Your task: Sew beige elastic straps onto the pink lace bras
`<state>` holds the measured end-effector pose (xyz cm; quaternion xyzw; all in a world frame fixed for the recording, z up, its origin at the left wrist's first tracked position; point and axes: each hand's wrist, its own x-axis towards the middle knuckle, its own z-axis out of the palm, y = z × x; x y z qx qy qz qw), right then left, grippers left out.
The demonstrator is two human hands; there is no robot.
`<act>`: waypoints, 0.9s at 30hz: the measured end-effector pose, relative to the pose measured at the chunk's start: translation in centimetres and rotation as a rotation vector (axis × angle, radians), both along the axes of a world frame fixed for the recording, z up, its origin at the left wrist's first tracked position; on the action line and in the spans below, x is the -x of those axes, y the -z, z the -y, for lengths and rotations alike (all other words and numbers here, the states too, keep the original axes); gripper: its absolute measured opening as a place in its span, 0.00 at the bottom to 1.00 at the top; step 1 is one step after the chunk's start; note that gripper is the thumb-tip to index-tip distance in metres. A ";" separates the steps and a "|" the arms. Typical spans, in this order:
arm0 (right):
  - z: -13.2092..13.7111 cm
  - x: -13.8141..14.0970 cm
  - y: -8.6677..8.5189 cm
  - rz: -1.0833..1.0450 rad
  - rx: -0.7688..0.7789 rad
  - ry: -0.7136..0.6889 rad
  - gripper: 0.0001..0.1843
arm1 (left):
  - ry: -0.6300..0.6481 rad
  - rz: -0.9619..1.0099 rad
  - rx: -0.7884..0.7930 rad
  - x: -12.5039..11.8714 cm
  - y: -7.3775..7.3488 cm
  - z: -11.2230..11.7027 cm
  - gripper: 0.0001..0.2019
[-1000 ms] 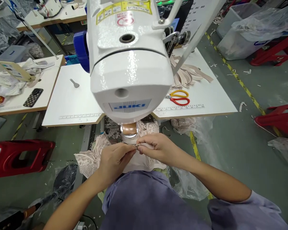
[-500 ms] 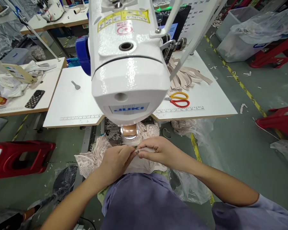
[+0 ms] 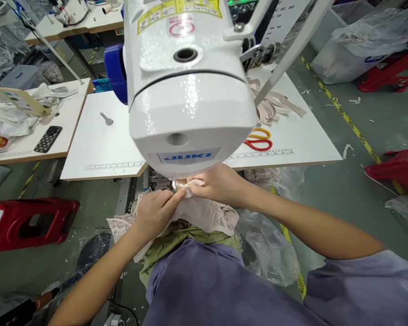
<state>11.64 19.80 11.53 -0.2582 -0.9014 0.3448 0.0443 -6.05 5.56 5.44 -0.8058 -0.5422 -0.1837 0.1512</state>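
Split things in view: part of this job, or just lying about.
In the work:
pale lace-trimmed fabric, held by left hand and right hand
JUKI sewing machine

Seemingly lying about:
patterned phone
grey spoon-shaped piece
scissors, perhaps kept ready

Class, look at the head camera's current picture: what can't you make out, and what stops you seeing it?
All in the head view:
1. Scissors: blades hidden behind the machine.
2. Cloth: its pinched part is covered by the fingers of the left hand and right hand.
3. Left stool: outer end cut off by the left edge.
4. Left ruler: figures too small to read.
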 end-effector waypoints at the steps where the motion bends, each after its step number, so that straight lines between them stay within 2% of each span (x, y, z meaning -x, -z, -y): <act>1: 0.0 0.1 -0.1 0.008 -0.020 -0.004 0.13 | 0.031 -0.037 -0.016 0.4 0.2 0.0 0.21; 4: 0.1 0.0 0.0 0.030 -0.048 -0.002 0.14 | 0.066 -0.098 -0.008 1.1 0.3 -0.1 0.22; 7: 0.7 -0.7 1.3 -0.060 -0.099 0.010 0.11 | 0.013 -0.133 0.080 0.6 -0.4 -0.2 0.20; 12: 3.2 -2.2 5.3 -0.296 -0.446 0.208 0.12 | -0.070 -0.107 0.254 0.0 -1.6 -0.3 0.20; 14: 4.0 -2.3 6.4 -0.337 -0.512 0.277 0.13 | -0.018 -0.128 0.266 0.6 -2.0 -0.6 0.22; 16: 4.5 -2.2 7.1 -0.366 -0.525 0.324 0.12 | 0.109 -0.194 0.254 1.7 -2.4 -1.3 0.26; 18: 4.9 -2.0 7.6 -0.385 -0.480 0.319 0.11 | 0.223 -0.262 0.228 2.7 -2.8 -2.0 0.27; 20: 5.3 -1.9 8.5 -0.436 -0.360 0.320 0.12 | 0.243 -0.281 0.213 3.1 -2.9 -2.6 0.24; 24: 6.8 -2.1 10.8 -0.626 0.020 0.454 0.26 | 0.135 -0.218 0.236 2.0 -2.4 -2.2 0.22; 25: 7.0 -2.2 11.1 -0.641 0.080 0.481 0.28 | 0.101 -0.210 0.244 1.5 -2.2 -1.8 0.22; 27: 7.2 -2.2 11.0 -0.597 0.092 0.492 0.24 | 0.022 -0.206 0.259 0.4 -2.0 -1.2 0.20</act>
